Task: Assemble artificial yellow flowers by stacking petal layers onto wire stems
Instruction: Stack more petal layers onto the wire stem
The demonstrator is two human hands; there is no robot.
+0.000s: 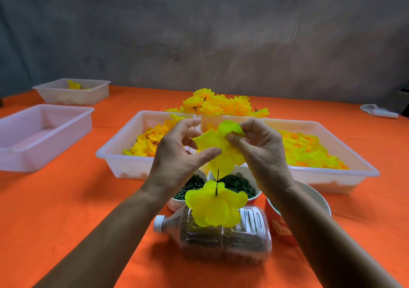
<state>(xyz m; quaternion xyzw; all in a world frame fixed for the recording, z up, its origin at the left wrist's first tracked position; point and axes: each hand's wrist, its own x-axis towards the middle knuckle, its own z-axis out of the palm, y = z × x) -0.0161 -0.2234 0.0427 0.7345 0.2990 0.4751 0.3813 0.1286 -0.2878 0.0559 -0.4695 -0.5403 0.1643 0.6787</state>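
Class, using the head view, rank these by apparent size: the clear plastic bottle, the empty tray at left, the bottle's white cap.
1. empty tray
2. clear plastic bottle, nearer the camera, so this ranking is unsure
3. white cap

Both hands are working above an orange tablecloth (66, 199). The left hand (177, 154) and the right hand (259, 148) are pinching a loose yellow fabric petal layer (218, 148) at the top of a thin dark wire stem (217, 182), which is carrying a fuller yellow petal cluster (215, 205) lower down. Below it, a clear plastic bottle with a white cap (221, 239) is lying on its side, beside paper cups of dark green parts (239, 183). White plastic trays of yellow petals (124, 154) are sitting behind.
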